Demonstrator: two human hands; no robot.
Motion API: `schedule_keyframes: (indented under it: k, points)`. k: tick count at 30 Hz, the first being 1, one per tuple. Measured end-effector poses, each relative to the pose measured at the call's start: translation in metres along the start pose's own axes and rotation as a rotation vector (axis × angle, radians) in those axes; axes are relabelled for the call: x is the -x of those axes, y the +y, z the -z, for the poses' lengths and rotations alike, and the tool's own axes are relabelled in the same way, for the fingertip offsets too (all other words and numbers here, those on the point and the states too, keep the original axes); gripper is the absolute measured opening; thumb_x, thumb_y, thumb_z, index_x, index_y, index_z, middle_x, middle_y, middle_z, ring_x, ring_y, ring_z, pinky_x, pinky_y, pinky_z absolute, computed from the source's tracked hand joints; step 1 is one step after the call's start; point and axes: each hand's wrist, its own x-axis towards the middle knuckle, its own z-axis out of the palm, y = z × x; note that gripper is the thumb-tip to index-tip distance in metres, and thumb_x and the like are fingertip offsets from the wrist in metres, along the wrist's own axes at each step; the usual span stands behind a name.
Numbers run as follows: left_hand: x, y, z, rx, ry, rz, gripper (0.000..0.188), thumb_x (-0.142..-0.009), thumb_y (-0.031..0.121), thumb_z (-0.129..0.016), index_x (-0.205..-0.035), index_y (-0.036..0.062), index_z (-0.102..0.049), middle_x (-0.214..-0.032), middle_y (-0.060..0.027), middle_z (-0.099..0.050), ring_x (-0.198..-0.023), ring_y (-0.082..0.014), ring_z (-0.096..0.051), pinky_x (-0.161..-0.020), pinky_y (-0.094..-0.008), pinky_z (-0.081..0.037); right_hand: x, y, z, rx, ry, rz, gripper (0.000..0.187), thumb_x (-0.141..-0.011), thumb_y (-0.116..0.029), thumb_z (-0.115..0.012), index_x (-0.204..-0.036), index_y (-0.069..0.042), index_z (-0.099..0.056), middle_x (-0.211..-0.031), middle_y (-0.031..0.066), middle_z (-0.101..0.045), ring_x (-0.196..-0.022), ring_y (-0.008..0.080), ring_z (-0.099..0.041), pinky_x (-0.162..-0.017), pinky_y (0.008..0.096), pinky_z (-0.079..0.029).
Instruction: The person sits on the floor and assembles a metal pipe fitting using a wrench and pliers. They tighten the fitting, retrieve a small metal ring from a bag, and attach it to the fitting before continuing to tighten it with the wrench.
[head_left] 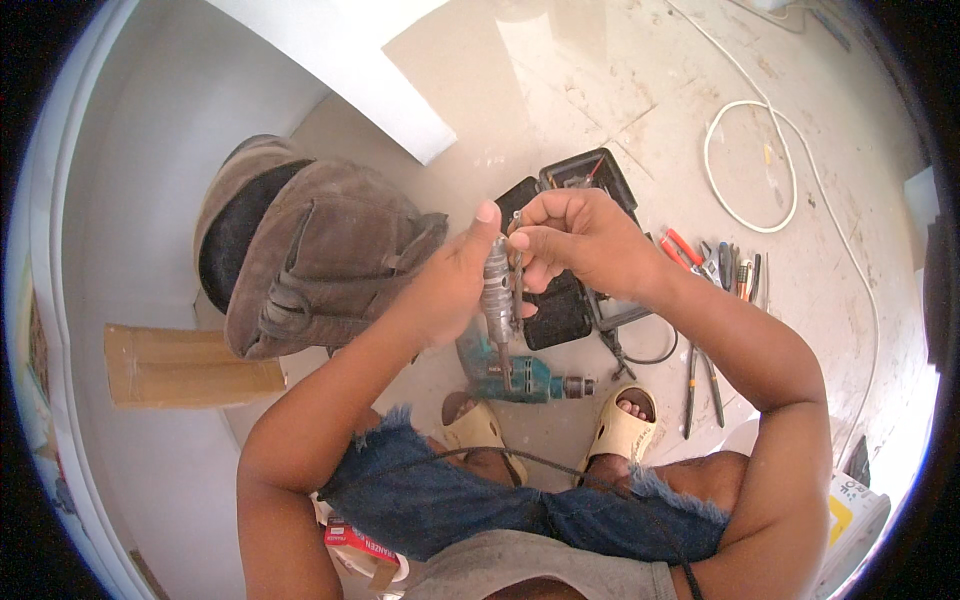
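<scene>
Both hands clamp: left grip (455,285) around a metal drill chuck (496,290), right grip (580,245) pinching its chuck key (517,255)

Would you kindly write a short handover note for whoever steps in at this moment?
Left hand: closed around a grey metal drill chuck, held upright, its shank pointing down.
Right hand: pinching a thin metal key against the chuck's side.
Teal power drill lies on the floor between the sandalled feet; open black tool case behind it; pliers and screwdrivers to the right.
Done: chuck is in hand, apart from the drill.
Left: cannot tell how far the key work has gone.
</scene>
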Motion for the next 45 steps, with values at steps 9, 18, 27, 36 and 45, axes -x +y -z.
schedule_keyframes:
  k: [9,18,27,36,45]
  points:
    - [0.000,-0.008,0.002,-0.272,-0.099,-0.130,0.047,-0.093,-0.002,-0.057,-0.136,-0.0007,-0.036,-0.122,-0.0186,-0.064,-0.109,-0.0298,-0.070,-0.096,-0.0435,-0.056,0.001,-0.004,0.002,0.021,0.029,-0.033,0.019,-0.096,-0.012,-0.068,-0.099,0.007,-0.068,-0.082,0.0110,-0.072,-0.068,0.0133,-0.070,-0.062,0.0259,-0.059]
    - [0.002,-0.004,-0.006,-0.279,-0.106,-0.179,0.039,-0.095,0.003,-0.056,-0.127,-0.0044,-0.035,-0.115,-0.0179,-0.060,-0.102,-0.0236,-0.070,-0.087,-0.0360,-0.058,0.003,-0.005,0.003,0.055,0.039,-0.053,0.021,-0.097,-0.016,-0.069,-0.097,0.006,-0.069,-0.078,0.0088,-0.071,-0.070,0.0145,-0.072,-0.063,0.0266,-0.059]
    - [0.000,-0.008,-0.002,-0.195,-0.091,-0.078,0.043,-0.096,0.006,-0.062,-0.133,0.0002,-0.042,-0.123,-0.0161,-0.065,-0.099,-0.0255,-0.072,-0.090,-0.0399,-0.058,0.001,-0.005,0.003,0.195,0.068,-0.038,0.021,-0.094,-0.018,-0.071,-0.091,0.003,-0.071,-0.075,0.0068,-0.070,-0.061,0.0095,-0.064,-0.056,0.0235,-0.053]
    - [0.000,-0.006,-0.001,-0.148,-0.102,-0.066,0.052,-0.096,0.006,-0.062,-0.141,0.0019,-0.036,-0.120,-0.0151,-0.063,-0.101,-0.0290,-0.072,-0.089,-0.0440,-0.059,-0.002,0.001,0.001,0.084,0.104,-0.010,0.023,-0.094,-0.018,-0.070,-0.090,0.005,-0.069,-0.075,0.0083,-0.067,-0.062,0.0124,-0.068,-0.056,0.0234,-0.056]
    - [0.000,-0.004,-0.002,-0.159,-0.105,-0.086,0.056,-0.095,0.002,-0.060,-0.143,0.0003,-0.032,-0.120,-0.0171,-0.064,-0.101,-0.0308,-0.072,-0.090,-0.0442,-0.059,-0.002,-0.005,-0.002,0.141,0.173,-0.039,0.020,-0.096,-0.019,-0.072,-0.089,0.000,-0.068,-0.073,0.0044,-0.068,-0.060,0.0090,-0.065,-0.056,0.0216,-0.051]
